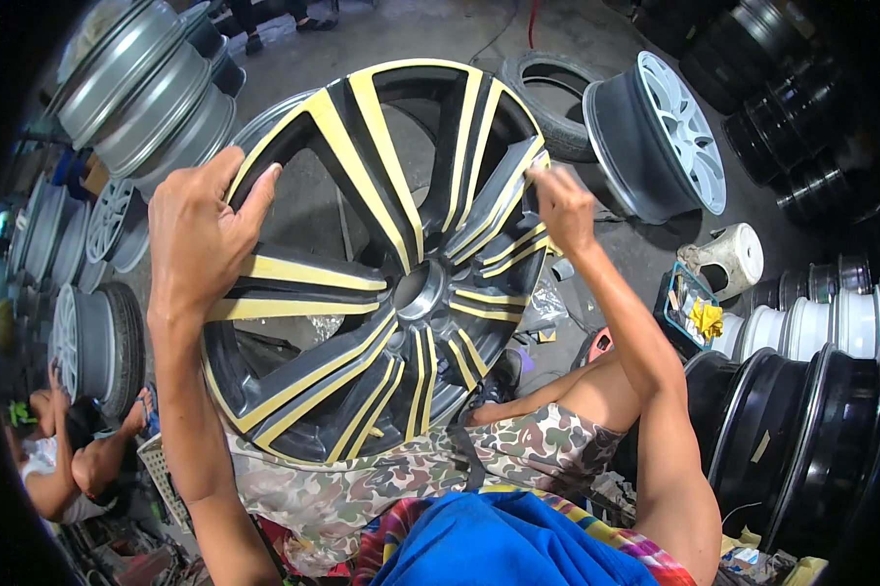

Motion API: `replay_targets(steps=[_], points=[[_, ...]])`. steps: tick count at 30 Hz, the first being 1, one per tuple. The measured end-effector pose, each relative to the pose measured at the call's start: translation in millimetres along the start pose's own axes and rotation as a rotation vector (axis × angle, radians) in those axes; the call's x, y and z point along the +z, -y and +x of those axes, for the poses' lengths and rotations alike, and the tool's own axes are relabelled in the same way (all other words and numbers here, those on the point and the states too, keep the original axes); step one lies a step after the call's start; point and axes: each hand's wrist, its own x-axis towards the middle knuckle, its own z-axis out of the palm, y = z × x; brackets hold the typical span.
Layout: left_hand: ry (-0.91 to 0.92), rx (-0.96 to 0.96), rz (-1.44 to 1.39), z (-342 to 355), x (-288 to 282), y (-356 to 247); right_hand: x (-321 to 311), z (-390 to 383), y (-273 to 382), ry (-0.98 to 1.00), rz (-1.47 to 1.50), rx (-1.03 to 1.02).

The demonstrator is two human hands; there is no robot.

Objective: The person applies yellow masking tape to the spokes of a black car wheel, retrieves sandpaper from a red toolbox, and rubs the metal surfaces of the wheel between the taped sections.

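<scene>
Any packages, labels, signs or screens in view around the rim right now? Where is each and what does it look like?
No signs or screens show.
Small tray: on the floor right of the masked alloy rim, teal-edged, rectangular, holding yellow scraps.
Sticker: pale slanted strip on a black rim at the right.
Small carton: lower right corner, light-coloured, too small to describe further.

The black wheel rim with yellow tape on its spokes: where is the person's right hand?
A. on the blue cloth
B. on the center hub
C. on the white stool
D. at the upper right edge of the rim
D: the right hand pinches at the upper right edge of the black wheel rim, while the left hand grips its left edge.
</scene>
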Motion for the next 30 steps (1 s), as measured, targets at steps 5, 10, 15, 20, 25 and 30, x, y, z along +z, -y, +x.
replay_targets(steps=[5,10,15,20,25,30], points=[[0.027,-0.054,0.004,2.5,1.8,-2.9,-13.9,15.8,-19.0,0.004,-0.102,-0.044],[0.072,-0.121,0.01,1.2,-1.7,-2.2,0.9,-10.5,9.9,-0.009,0.049,-0.219],[0.037,-0.095,-0.027,2.8,1.9,-2.6,-10.8,23.7,-17.2,0.051,-0.175,-0.14],[0.061,-0.119,-0.007,-0.5,-5.1,-0.9,-6.9,1.5,16.8,0.071,0.01,-0.202],[-0.013,-0.023,-0.05,0.5,5.5,3.9,-21.1,26.4,-13.6,0.123,-0.123,-0.134],[0.049,-0.117,-0.072,-1.4,-0.2,1.1,-11.1,-23.8,48.2,0.131,0.059,-0.204]])
